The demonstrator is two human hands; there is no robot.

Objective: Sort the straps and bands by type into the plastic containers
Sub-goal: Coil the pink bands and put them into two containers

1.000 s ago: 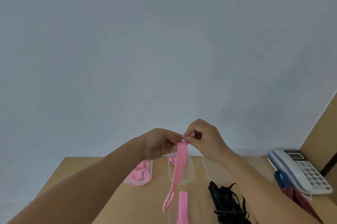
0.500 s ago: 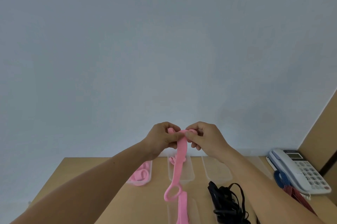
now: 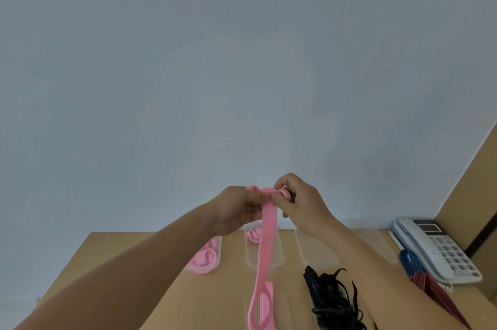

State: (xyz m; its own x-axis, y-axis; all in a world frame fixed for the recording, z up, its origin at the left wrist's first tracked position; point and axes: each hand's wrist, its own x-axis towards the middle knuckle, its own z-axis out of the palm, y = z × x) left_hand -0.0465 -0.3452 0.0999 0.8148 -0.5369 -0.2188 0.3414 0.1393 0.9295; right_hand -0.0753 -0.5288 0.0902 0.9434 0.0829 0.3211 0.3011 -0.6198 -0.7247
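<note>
We note both hands raised above the table (image 3: 161, 289), meeting at centre. Left hand (image 3: 236, 208) is closed, thumb and fingers pinching the top end of the pink strap (image 3: 267, 235). Right hand (image 3: 301, 203) is curled likewise, fingertips gripping the same end just beside the left; strap top is folded or rolled btwn the two grips, a short bit sticking out above the left knuckles. Rest of strap hangs straight down from the fingers, ending in a loop low in view, in front of a clear tray w/ another pink piece (image 3: 267, 302). Far row: left tray (image 3: 217, 249) holds coiled pink bands, middle tray (image 3: 250, 257) has some pink at its far end, right tray (image 3: 317, 254) looks bare. Black straps (image 3: 330, 294) lie in a heap under the right forearm. Blue and red bands (image 3: 414, 270) lie touching the phone (image 3: 435, 249), far right.
</note>
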